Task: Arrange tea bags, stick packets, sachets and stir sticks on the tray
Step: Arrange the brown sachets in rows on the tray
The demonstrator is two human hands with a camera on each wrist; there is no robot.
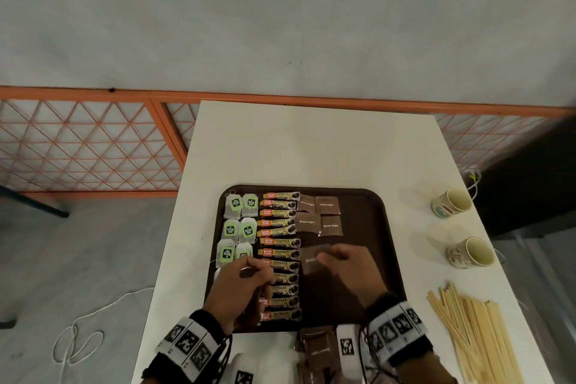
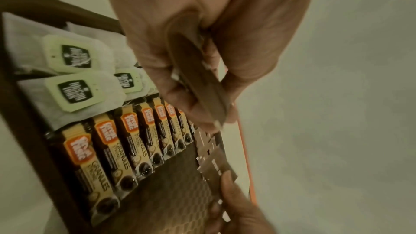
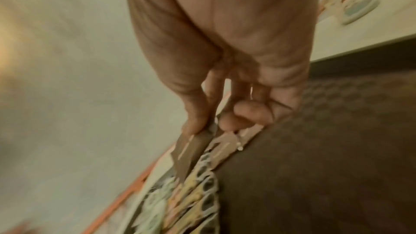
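Note:
A brown tray (image 1: pixel 367 215) lies on the white table. On it, tea bags (image 1: pixel 237 206) with green tags fill the left column, stick packets (image 1: pixel 279 223) the middle column, and brown sugar sachets (image 1: pixel 318 214) sit top centre. My left hand (image 1: pixel 258 271) hovers over the lower stick packets and grips a small stack of brown sachets (image 2: pixel 198 81). My right hand (image 1: pixel 330 259) pinches one brown sachet (image 1: pixel 311 260) between thumb and finger, just above the tray beside the stick packets; the same sachet (image 3: pixel 191 152) shows edge-on in the right wrist view.
Wooden stir sticks (image 1: pixel 477 337) lie in a loose pile on the table at the right. Two paper cups (image 1: pixel 452 203) (image 1: pixel 470 252) lie on their sides beyond them. More brown sachets (image 1: pixel 318 349) are heaped at the table's front edge.

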